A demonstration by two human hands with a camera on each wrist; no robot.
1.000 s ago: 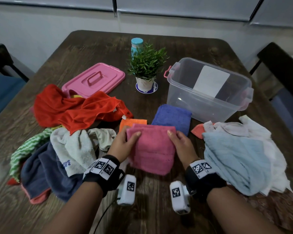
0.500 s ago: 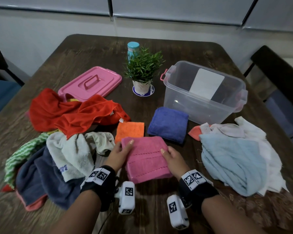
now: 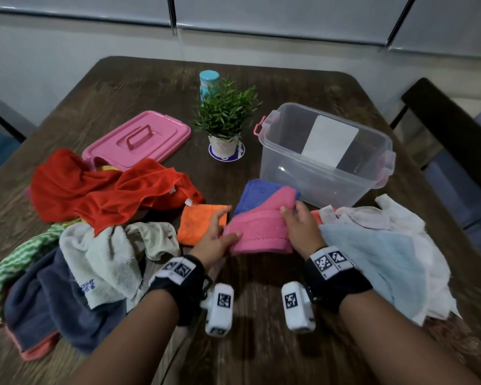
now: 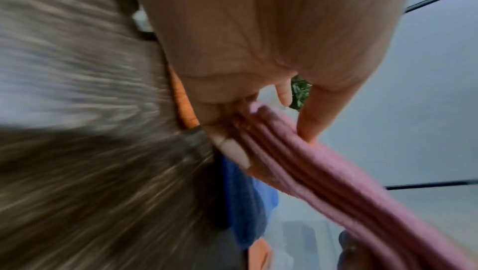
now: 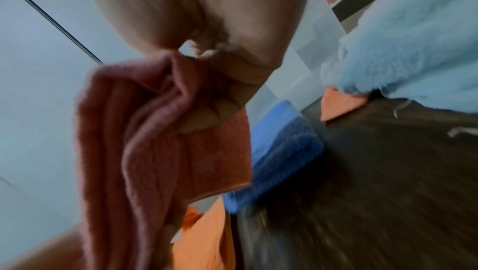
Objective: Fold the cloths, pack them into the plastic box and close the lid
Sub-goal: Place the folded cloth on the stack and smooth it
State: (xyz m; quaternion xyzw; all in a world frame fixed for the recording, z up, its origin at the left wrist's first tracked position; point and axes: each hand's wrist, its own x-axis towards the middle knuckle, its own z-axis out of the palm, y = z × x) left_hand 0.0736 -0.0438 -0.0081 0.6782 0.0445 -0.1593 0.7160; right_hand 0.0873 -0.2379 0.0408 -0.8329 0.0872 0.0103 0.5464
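Observation:
A folded pink cloth (image 3: 261,226) is lifted off the table between both hands, partly over the folded blue cloth (image 3: 254,194). My left hand (image 3: 217,237) pinches its left edge, thumb on top and fingers below; the left wrist view shows the stacked pink cloth (image 4: 310,164) layers in that pinch. My right hand (image 3: 297,223) grips its right edge, and the right wrist view has fingers curled into the pink cloth (image 5: 145,127). A folded orange cloth (image 3: 197,223) lies to the left. The clear plastic box (image 3: 325,159) stands open behind. Its pink lid (image 3: 139,138) lies at the back left.
A heap of unfolded cloths, red (image 3: 106,190), cream (image 3: 106,254), navy (image 3: 53,304) and green-striped (image 3: 17,262), covers the left. Light blue (image 3: 372,262) and white (image 3: 417,226) cloths lie at the right. A potted plant (image 3: 225,120) and a teal bottle (image 3: 208,84) stand mid-table. A dark chair (image 3: 453,140) stands right.
Both hands have lifted the folded pink cloth from the table in front of me and carried it forward and rightward, so it now overlaps the blue cloth.

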